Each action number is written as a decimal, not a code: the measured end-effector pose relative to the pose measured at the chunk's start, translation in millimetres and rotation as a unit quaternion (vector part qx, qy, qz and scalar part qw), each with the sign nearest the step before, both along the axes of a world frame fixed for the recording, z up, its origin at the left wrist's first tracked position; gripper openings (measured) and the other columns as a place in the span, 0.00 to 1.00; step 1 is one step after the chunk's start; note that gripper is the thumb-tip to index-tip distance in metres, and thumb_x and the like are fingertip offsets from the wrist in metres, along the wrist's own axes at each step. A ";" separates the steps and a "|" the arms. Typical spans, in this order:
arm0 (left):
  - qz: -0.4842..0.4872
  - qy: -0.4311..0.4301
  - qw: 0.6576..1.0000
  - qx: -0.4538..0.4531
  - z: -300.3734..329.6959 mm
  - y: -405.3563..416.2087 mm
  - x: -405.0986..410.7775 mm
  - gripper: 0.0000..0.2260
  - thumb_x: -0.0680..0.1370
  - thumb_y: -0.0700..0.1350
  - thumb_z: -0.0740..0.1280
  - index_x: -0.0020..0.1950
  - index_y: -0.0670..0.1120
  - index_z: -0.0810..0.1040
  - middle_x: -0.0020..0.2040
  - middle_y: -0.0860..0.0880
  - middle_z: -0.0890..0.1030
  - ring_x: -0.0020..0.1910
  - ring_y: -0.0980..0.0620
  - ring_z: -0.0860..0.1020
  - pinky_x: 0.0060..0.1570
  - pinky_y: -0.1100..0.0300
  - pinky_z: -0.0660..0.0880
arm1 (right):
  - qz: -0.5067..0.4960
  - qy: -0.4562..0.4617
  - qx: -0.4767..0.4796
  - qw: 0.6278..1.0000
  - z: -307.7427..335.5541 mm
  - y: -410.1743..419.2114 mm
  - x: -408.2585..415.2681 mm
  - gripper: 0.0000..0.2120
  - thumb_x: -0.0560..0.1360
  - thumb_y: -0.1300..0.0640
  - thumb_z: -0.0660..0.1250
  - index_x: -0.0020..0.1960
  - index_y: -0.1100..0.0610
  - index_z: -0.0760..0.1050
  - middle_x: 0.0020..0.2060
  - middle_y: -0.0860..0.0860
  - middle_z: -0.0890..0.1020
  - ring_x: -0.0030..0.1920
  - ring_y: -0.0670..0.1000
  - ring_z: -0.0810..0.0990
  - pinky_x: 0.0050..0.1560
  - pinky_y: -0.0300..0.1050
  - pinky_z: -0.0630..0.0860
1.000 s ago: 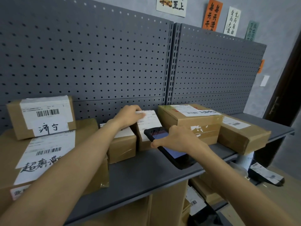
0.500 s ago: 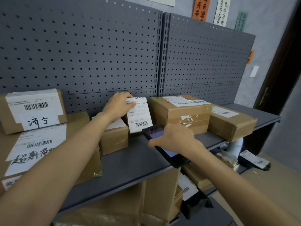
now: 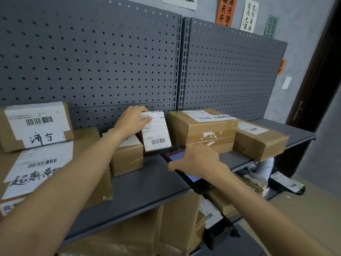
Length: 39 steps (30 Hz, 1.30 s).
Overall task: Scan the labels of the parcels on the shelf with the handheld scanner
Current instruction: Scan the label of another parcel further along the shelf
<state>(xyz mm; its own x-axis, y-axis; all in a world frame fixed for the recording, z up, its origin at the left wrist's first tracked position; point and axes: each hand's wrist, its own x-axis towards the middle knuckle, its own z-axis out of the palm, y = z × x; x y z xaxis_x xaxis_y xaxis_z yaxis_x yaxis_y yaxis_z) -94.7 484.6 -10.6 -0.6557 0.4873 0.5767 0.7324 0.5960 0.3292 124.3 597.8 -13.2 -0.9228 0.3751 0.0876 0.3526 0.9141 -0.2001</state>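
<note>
Left hand (image 3: 132, 120) tipping a small parcel (image 3: 156, 132) upright on the shelf (image 3: 147, 187), label out; right hand (image 3: 199, 161) closed round the handheld scanner (image 3: 177, 154) just below its barcode; probably mid-task, with neighbouring parcels seemingly left to scan.

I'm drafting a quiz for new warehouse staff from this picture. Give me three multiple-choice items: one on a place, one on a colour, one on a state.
1. Where is the handheld scanner?
A. in the right hand
B. flat on the shelf
C. on the floor

2. What colour is the pegboard behind the parcels?
A. white
B. dark grey
C. orange

3. How does the small parcel under the left hand stand?
A. lying label down
B. tipped up, label facing the person
C. stacked on another

Key: 1 A, the right hand grips it; 2 B, dark grey perforated panels; 3 B, its barcode shows.
</note>
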 end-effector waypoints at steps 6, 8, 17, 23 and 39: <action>0.002 -0.018 1.000 0.010 1.7 0.8 1.2 0.14 0.78 0.49 0.65 0.60 0.44 0.77 0.59 0.46 0.81 0.58 0.49 0.76 0.47 0.60 0.67 | -0.005 0.008 -0.011 1.000 -0.4 0.8 -0.5 0.28 0.67 0.33 0.69 0.33 0.57 0.63 0.39 0.53 0.74 0.47 0.57 0.77 0.39 0.44 0.69; -0.001 -0.033 0.999 0.020 2.3 1.0 1.6 0.13 0.78 0.48 0.66 0.60 0.43 0.78 0.58 0.45 0.81 0.55 0.50 0.76 0.43 0.64 0.67 | -0.006 0.011 -0.021 1.000 0.2 0.3 -1.5 0.29 0.67 0.34 0.69 0.31 0.56 0.60 0.35 0.52 0.71 0.43 0.56 0.73 0.32 0.43 0.65; -0.019 -0.160 0.982 0.095 3.9 -2.4 -2.2 0.11 0.76 0.46 0.70 0.56 0.44 0.79 0.55 0.46 0.84 0.53 0.47 0.81 0.53 0.49 0.78 | 0.008 0.015 -0.033 0.999 1.8 -1.8 -3.6 0.30 0.67 0.34 0.70 0.29 0.56 0.60 0.28 0.51 0.65 0.34 0.53 0.67 0.28 0.42 0.60; -0.018 -0.212 0.977 0.037 -1.5 -3.2 -10.5 0.13 0.77 0.50 0.67 0.56 0.44 0.81 0.55 0.45 0.84 0.52 0.49 0.80 0.50 0.55 0.74 | 0.009 0.012 -0.038 0.999 2.5 0.4 -6.6 0.30 0.67 0.34 0.70 0.30 0.56 0.58 0.28 0.50 0.65 0.30 0.50 0.63 0.28 0.42 0.59; -0.003 -0.188 0.979 -0.073 -8.6 -4.6 -9.9 0.18 0.80 0.52 0.62 0.66 0.45 0.76 0.65 0.45 0.79 0.64 0.47 0.76 0.63 0.54 0.70 | -0.026 -0.020 -0.046 0.998 17.2 12.3 -16.2 0.26 0.68 0.36 0.69 0.32 0.56 0.65 0.30 0.50 0.70 0.34 0.53 0.72 0.28 0.41 0.64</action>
